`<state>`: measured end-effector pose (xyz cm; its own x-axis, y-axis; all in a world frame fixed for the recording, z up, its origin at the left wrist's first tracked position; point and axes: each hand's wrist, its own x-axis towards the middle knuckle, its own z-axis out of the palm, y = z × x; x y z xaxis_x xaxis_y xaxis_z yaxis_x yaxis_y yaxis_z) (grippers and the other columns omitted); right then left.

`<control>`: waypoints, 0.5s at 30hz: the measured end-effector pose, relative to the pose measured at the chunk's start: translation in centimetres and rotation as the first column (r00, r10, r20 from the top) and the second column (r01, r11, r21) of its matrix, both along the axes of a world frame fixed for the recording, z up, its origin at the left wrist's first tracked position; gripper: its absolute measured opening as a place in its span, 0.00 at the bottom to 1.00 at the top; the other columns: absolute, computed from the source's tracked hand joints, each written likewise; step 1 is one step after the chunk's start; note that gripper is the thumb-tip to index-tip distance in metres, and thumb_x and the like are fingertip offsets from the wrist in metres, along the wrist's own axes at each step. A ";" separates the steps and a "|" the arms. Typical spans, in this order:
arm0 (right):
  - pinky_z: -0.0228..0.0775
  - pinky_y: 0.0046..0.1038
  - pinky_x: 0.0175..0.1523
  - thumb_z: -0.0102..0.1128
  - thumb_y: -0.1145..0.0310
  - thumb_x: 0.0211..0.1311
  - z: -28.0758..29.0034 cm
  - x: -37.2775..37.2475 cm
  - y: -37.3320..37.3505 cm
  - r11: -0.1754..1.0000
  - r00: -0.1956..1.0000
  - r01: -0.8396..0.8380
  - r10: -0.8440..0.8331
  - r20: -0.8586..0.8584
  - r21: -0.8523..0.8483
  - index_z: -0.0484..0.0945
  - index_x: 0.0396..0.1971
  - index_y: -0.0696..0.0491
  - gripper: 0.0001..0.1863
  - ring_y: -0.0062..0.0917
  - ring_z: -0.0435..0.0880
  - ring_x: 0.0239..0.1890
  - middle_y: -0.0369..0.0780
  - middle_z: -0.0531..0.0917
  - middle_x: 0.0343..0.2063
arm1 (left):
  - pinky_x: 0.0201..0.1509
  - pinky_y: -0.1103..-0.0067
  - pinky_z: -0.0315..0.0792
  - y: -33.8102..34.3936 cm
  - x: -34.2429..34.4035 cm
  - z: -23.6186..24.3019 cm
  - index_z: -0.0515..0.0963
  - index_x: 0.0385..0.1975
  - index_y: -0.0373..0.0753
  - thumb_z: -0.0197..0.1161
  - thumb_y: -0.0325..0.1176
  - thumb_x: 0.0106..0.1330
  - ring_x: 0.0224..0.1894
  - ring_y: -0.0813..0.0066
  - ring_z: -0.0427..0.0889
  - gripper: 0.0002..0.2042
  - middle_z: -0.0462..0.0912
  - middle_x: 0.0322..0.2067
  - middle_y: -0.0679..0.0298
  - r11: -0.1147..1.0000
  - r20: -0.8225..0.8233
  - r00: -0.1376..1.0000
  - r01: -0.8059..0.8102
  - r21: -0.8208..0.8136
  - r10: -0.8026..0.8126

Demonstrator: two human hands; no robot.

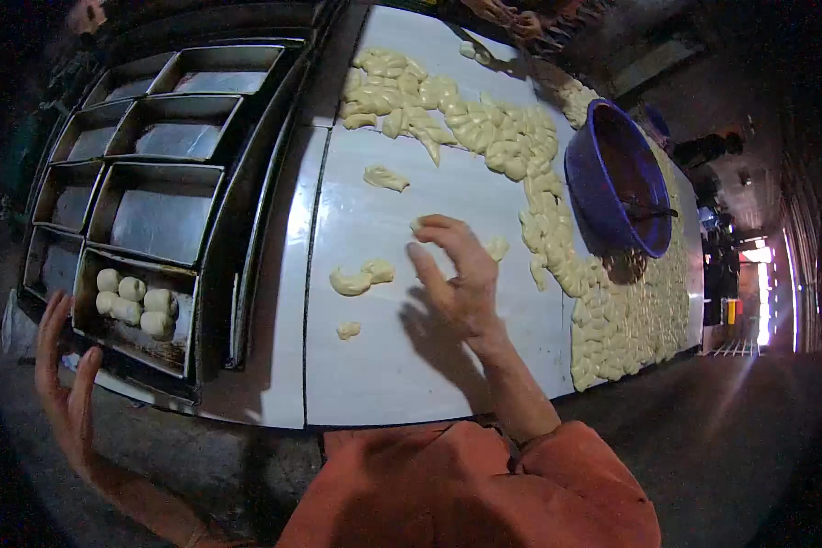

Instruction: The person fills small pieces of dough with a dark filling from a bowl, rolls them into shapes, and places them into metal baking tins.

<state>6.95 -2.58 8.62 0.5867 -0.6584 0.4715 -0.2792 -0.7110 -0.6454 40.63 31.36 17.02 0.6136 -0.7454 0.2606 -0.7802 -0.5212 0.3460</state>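
White table (384, 374), dark seam (310, 274) across top. On it: metal pans (160, 215) at left, loose dough pieces (362, 278) mid-table, broad dough spread (626, 315) toward right, purple basin (581, 173) amid spread.

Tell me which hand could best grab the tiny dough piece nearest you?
Right, probably: the right hand is over the table, nearer that dough piece; the left hand is by a pan.
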 end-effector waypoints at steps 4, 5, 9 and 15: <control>0.70 0.37 0.58 0.60 0.73 0.62 -5.9 -16.6 -5.6 0.824 0.708 0.545 -0.552 -0.441 -0.155 0.77 0.52 0.59 0.18 0.44 0.78 0.54 0.51 0.78 0.51 | 0.53 0.68 0.73 1.4 -6.9 2.5 0.73 0.63 0.36 0.66 0.47 0.64 0.61 0.61 0.75 0.30 0.76 0.61 0.50 0.972 -0.180 0.974 0.100 -0.214 -0.140; 0.70 0.37 0.58 0.60 0.73 0.62 -7.0 -18.3 -5.8 0.818 0.703 0.555 -0.558 -0.441 -0.151 0.77 0.52 0.59 0.18 0.44 0.78 0.54 0.51 0.78 0.51 | 0.48 0.69 0.74 1.6 -7.8 1.9 0.74 0.61 0.35 0.68 0.51 0.63 0.58 0.60 0.78 0.32 0.78 0.59 0.49 0.914 -0.235 0.922 0.217 -0.343 -0.307; 0.73 0.37 0.54 0.62 0.70 0.62 -9.9 -20.9 -8.2 0.824 0.726 0.556 -0.546 -0.418 -0.112 0.80 0.49 0.57 0.16 0.43 0.82 0.47 0.49 0.82 0.44 | 0.52 0.63 0.79 -8.7 -15.2 0.7 0.79 0.51 0.32 0.80 0.48 0.49 0.45 0.51 0.88 0.33 0.87 0.42 0.46 0.714 -0.465 0.545 0.471 -0.518 -0.698; 0.74 0.25 0.36 0.57 0.75 0.61 -7.3 -23.0 -8.0 0.491 0.847 0.265 -0.530 0.043 0.830 0.79 0.39 0.60 0.08 0.21 0.81 0.29 0.36 0.81 0.28 | 0.43 0.72 0.77 -22.4 -24.7 -7.6 0.79 0.57 0.40 0.72 0.36 0.61 0.45 0.65 0.86 0.24 0.86 0.48 0.56 0.791 -0.720 0.420 0.538 -0.293 -0.552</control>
